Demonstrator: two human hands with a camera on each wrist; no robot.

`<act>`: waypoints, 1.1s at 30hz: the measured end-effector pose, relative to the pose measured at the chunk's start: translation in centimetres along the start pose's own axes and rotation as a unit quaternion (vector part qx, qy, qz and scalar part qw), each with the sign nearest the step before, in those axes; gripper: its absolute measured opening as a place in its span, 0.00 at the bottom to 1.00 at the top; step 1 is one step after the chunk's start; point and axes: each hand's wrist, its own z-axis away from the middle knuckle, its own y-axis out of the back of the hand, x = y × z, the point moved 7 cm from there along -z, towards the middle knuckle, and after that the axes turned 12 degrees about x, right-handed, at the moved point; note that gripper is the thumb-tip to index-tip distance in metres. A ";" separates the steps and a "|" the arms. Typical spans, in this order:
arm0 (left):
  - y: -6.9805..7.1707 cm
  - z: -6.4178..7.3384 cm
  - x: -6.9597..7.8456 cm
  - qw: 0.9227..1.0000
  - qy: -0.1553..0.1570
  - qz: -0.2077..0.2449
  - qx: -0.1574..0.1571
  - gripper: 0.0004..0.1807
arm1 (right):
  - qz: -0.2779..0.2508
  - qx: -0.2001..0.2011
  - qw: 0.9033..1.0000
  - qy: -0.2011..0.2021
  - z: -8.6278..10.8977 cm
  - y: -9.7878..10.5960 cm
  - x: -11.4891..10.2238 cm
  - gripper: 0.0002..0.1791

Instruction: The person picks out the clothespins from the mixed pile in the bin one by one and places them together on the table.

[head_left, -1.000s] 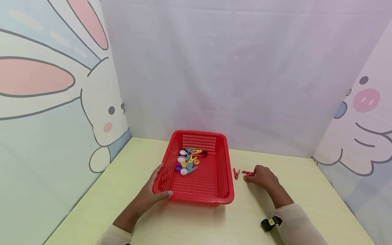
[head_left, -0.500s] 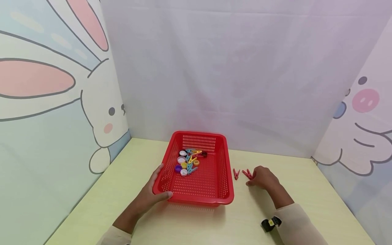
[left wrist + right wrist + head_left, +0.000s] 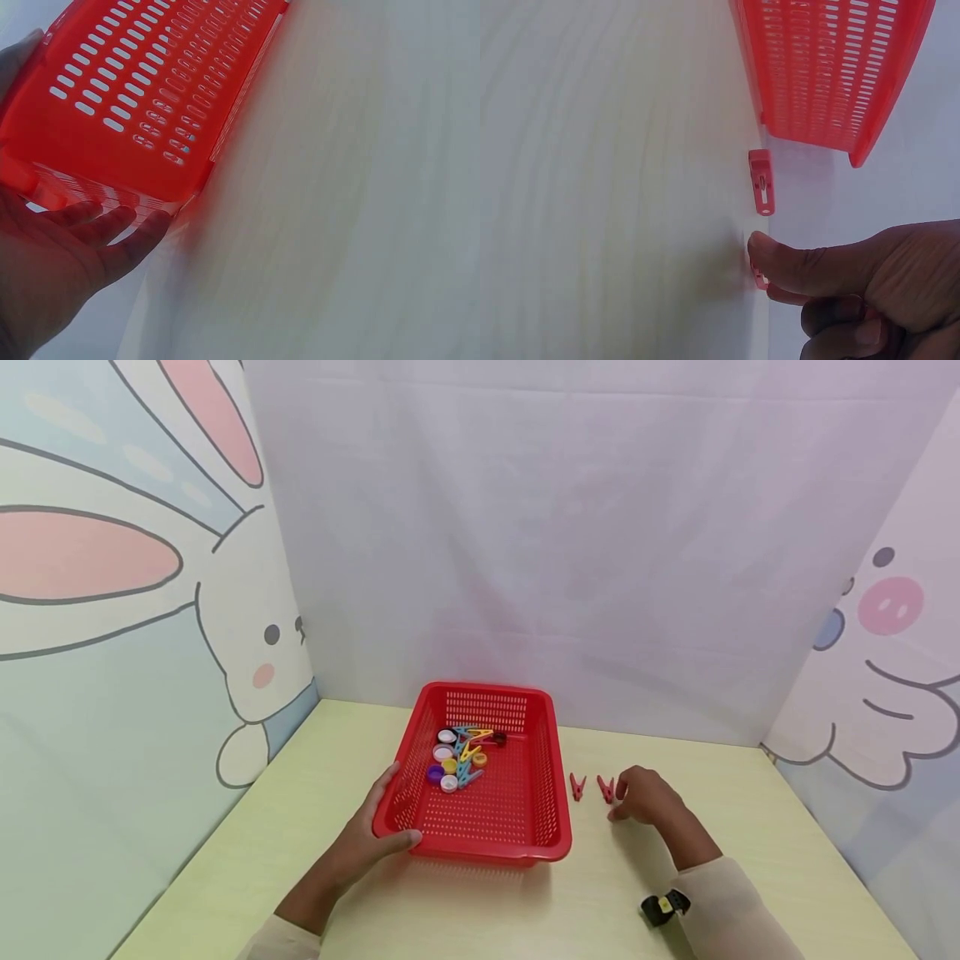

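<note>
A red plastic basket (image 3: 491, 847) stands on the table. My left hand (image 3: 367, 835) holds its near left corner, thumb on the front rim and fingers against the outer side (image 3: 112, 240). To the basket's right, two red clothespins lie in a row: one clothespin (image 3: 577, 787) beside the basket, another clothespin (image 3: 606, 789) farther right. My right hand (image 3: 647, 797) has its thumb and index fingertips right at the farther one. In the right wrist view the thumb partly hides that clothespin (image 3: 760, 279). The other fingers are curled, with bits of red (image 3: 868, 311) showing between them, mostly hidden.
Inside the basket, on the left, lie several bottle caps (image 3: 436, 773) and blue and yellow clothespins (image 3: 469, 752). The pale table (image 3: 600, 902) meets a white cloth wall (image 3: 525, 527) behind and printed cartoon walls on both sides.
The farther red clothespin has turned from lying sideways to pointing like the one beside the basket. My right fingertips have drawn slightly right of it. My left hand stays on the basket.
</note>
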 end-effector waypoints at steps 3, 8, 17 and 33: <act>0.0 0.0 0.0 1.000 0.000 -0.001 0.000 0.64 | -0.010 0.004 1.000 0.004 -0.2 0.1 0.5 0.23; 0.0 0.0 0.0 1.000 0.001 -0.001 0.001 0.64 | -0.056 0.016 0.998 0.019 -0.9 0.0 1.4 0.30; 0.0 -0.1 -0.1 1.000 0.002 -0.002 0.002 0.64 | -0.147 -0.009 0.988 0.033 -1.5 -1.2 2.9 0.41; 0.1 -0.2 -0.2 1.000 0.000 -0.007 0.000 0.64 | -0.150 -0.008 0.988 0.031 -0.9 -1.6 2.1 0.29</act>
